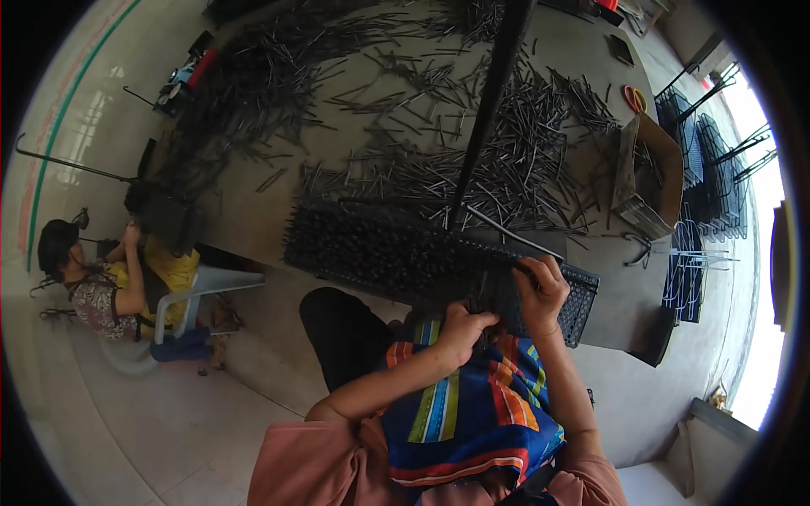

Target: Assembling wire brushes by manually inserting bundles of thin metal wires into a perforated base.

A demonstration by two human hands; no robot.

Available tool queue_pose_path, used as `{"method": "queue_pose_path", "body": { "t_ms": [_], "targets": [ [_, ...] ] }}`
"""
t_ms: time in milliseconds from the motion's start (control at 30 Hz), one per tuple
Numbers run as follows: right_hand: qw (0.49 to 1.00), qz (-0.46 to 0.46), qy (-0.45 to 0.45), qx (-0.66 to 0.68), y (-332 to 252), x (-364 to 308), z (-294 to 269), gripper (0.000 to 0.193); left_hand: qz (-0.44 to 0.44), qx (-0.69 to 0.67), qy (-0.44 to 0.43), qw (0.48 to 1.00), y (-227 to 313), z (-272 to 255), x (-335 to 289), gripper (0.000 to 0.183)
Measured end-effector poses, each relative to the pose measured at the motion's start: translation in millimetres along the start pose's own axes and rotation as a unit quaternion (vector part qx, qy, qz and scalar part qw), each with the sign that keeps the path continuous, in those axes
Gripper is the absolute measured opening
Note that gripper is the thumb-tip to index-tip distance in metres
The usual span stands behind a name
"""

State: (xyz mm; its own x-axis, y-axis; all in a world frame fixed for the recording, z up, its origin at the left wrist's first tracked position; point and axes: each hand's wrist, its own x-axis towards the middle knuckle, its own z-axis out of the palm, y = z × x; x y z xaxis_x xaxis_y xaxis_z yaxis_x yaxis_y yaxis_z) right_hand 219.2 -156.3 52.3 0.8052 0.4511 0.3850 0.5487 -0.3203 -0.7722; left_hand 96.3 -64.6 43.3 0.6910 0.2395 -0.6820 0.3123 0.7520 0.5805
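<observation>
A long black perforated tray (pixel 580 295) lies across in front of me, its left and middle parts packed with upright thin black sticks (pixel 371 253). At its near edge my left hand (pixel 462 333) is closed round a small bunch of dark sticks (pixel 483 312), held just above my lap. My right hand (pixel 542 288) is over the tray's right part, fingertips pinched together near the far rim; what they hold, if anything, is too small to make out. A dark pole (pixel 494 110) slants up from behind the tray.
Heaps of loose black sticks (pixel 523 143) spread over the table. Right of them stand an open cardboard box (pixel 648 198), orange-handled scissors (pixel 634 99) and stacked wire racks (pixel 713 169). A co-worker (pixel 105 287) sits at the left by a grey plastic chair (pixel 198 295).
</observation>
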Motion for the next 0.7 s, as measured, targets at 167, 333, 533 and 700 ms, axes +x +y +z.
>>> {"method": "queue_pose_path", "body": {
  "t_ms": [167, 333, 533, 700],
  "targets": [
    [0.999, -0.006, -0.006, -0.043, -4, 9, -4, 0.013, -0.012, -0.009, 0.004, 1.0, 2, 0, 3, 0.011],
    [1.0, 0.001, -0.02, -0.02, 2, 23, 4, 0.012, 0.001, -0.021, 0.037, 0.999, 21, -3, 0, 0.011],
    [1.0, 0.008, -0.017, -0.02, 6, 2, 0, 0.015, -0.04, -0.031, 0.013, 0.999, 14, -7, 4, 0.013],
    [0.998, 0.052, -0.016, -0.02, 8, 1, -2, 0.017, -0.043, -0.041, 0.006, 0.998, 4, -12, 7, 0.013]
  ]
}}
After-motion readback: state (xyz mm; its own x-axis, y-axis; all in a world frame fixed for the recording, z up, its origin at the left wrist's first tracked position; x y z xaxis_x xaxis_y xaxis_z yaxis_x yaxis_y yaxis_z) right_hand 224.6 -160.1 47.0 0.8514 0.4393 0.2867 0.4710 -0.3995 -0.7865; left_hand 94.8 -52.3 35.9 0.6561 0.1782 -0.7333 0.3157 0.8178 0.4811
